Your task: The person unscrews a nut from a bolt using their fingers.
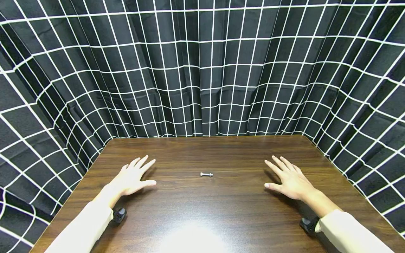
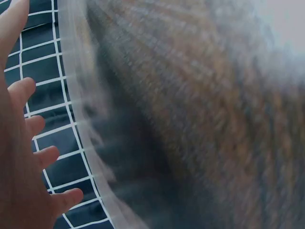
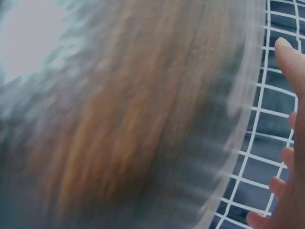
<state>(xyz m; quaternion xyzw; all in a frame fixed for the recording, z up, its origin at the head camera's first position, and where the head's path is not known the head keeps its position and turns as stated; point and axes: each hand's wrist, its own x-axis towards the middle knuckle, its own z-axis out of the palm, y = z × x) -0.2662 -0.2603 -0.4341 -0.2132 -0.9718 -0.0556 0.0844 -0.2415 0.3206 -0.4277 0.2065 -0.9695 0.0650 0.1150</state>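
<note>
Near the middle of the wooden table (image 1: 190, 151) lies a small silvery bolt (image 1: 206, 174) on its side, its head to the left and what looks like a nut near its right end. Off to the left of it, my left hand (image 1: 131, 178) is spread above the tabletop, fingers straight, holding nothing. On the opposite side my right hand (image 1: 291, 180) is spread in the same way, also holding nothing. Both hands are well apart from the bolt. Each wrist view shows its hand's fingers at the outer edge, and the bolt appears in neither.
A black curtain with a white grid (image 1: 209, 70) surrounds the back and sides of the table. Dark wrist devices sit under the left sleeve (image 1: 83, 228) and the right sleeve (image 1: 351, 230). A bright light reflection lies on the table's near part.
</note>
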